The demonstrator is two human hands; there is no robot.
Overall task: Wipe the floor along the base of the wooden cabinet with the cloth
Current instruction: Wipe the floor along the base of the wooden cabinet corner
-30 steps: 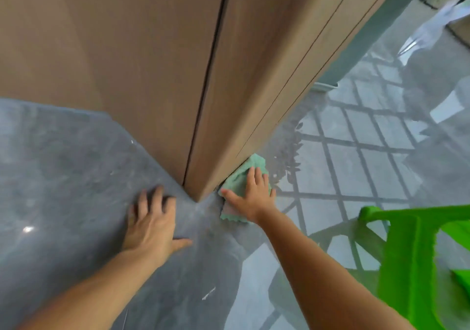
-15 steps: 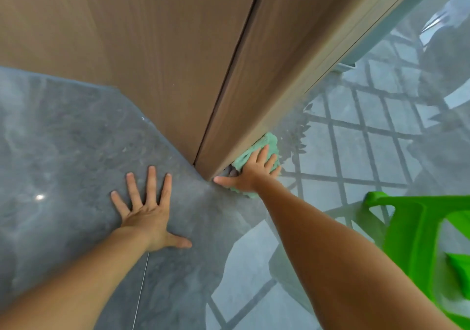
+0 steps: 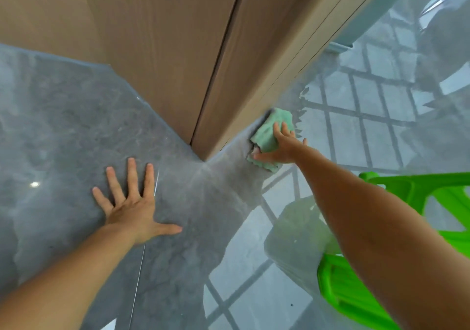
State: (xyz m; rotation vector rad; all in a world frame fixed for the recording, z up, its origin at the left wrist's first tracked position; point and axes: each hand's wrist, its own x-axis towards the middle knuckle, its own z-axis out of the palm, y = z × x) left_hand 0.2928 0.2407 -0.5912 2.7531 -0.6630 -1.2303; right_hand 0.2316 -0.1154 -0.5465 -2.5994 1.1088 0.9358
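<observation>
While the left hand [image 3: 132, 207] is bracing flat and spread on the floor [image 3: 63, 126], the right hand [image 3: 281, 149] is pressing open-palmed on the cloth [image 3: 268, 136], with the cabinet [image 3: 254, 62] base running ahead of it.

We see two bare forearms reaching in from the bottom edge, with no sleeve, glove, watch or band showing anywhere along them. Our left hand [image 3: 132, 210] has no ring on any finger that shows, and its nails are short and plain. Our right hand [image 3: 283, 146] is likewise unadorned, though only part of its fingers can be seen, and the forearm behind it is bare up to the frame edge.
</observation>
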